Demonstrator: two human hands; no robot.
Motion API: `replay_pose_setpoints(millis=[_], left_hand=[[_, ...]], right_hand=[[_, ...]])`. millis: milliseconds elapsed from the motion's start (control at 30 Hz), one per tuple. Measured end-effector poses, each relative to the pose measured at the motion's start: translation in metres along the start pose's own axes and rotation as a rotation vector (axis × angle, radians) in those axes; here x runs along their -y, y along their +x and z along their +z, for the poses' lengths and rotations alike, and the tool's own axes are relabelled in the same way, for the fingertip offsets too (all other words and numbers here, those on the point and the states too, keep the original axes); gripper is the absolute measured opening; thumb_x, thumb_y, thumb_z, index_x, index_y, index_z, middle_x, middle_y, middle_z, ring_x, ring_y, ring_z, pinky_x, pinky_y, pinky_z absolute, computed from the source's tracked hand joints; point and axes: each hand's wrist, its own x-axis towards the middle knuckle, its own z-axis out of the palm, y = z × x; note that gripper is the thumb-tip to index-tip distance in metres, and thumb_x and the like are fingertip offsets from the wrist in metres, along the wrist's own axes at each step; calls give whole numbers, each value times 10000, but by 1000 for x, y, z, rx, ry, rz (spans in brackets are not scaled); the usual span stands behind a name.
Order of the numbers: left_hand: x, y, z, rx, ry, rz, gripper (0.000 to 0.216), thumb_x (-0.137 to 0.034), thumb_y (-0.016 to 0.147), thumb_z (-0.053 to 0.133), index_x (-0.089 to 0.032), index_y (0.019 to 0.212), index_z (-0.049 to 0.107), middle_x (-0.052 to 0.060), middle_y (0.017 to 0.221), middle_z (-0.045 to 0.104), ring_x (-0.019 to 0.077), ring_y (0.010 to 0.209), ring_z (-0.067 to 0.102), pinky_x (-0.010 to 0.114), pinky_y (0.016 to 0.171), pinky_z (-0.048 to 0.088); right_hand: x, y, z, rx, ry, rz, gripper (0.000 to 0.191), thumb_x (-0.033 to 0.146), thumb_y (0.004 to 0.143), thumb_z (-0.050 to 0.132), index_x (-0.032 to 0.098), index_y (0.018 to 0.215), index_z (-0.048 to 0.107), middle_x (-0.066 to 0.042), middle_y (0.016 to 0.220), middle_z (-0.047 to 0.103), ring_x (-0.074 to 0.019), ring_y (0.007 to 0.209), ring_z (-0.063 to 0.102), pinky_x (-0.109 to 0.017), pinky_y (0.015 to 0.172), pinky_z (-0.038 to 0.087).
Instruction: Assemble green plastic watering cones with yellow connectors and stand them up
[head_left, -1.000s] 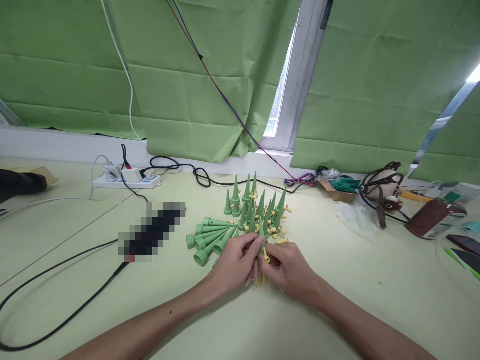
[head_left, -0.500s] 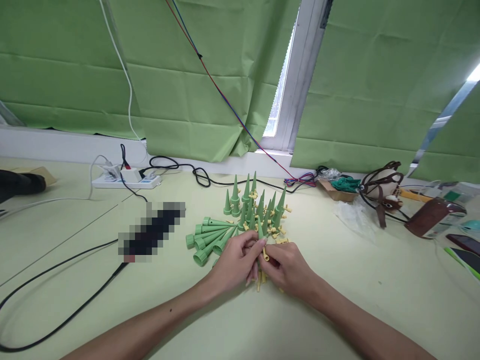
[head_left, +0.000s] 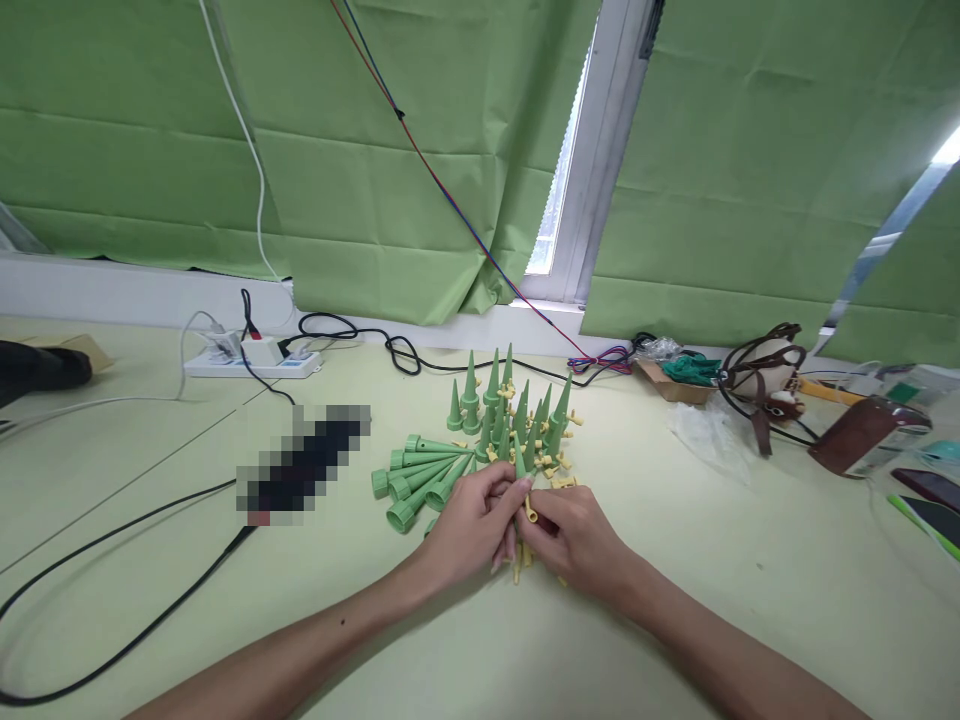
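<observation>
Both hands meet at the middle of the table around one green plastic watering spike (head_left: 520, 458), its tip pointing up and away from me. My left hand (head_left: 478, 515) is closed around the spike's body. My right hand (head_left: 574, 530) pinches at a small yellow valve (head_left: 532, 513) on the spike's side; its fingertips are partly hidden. Several green spikes (head_left: 420, 482) lie fanned out to the left of my left hand. Behind my hands more spikes (head_left: 493, 395) stand upright, many with yellow valves on them. Loose yellow valves (head_left: 517, 570) lie beneath my hands.
A pixelated dark object (head_left: 307, 465) with a black cable lies at left. A white power strip (head_left: 255, 358) sits by the wall. At right are a plastic bag (head_left: 709, 435), a small cardboard box (head_left: 675, 385), a brown bottle (head_left: 870, 437) and phones (head_left: 934, 515).
</observation>
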Motion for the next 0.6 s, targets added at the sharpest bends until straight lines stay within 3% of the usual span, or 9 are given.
replay_pose_setpoints(millis=[333, 600], left_hand=[[-6, 1, 0, -8, 14, 15, 401, -527, 981, 433, -212, 733, 428, -67, 448, 510, 113, 362, 478, 220, 409, 397], [-12, 0, -6, -30, 163, 75, 315, -486, 974, 466, -222, 809, 417, -79, 502, 493, 129, 415, 522, 219, 420, 384]], right_hand=[[-2, 0, 0, -28, -18, 7, 351, 144, 901, 479, 209, 622, 275, 71, 505, 334, -79, 464, 271, -227, 479, 217], [-3, -1, -2, 5, -13, 75, 341, 191, 913, 494, 207, 635, 296, 71, 517, 356, -77, 468, 288, -221, 482, 225]])
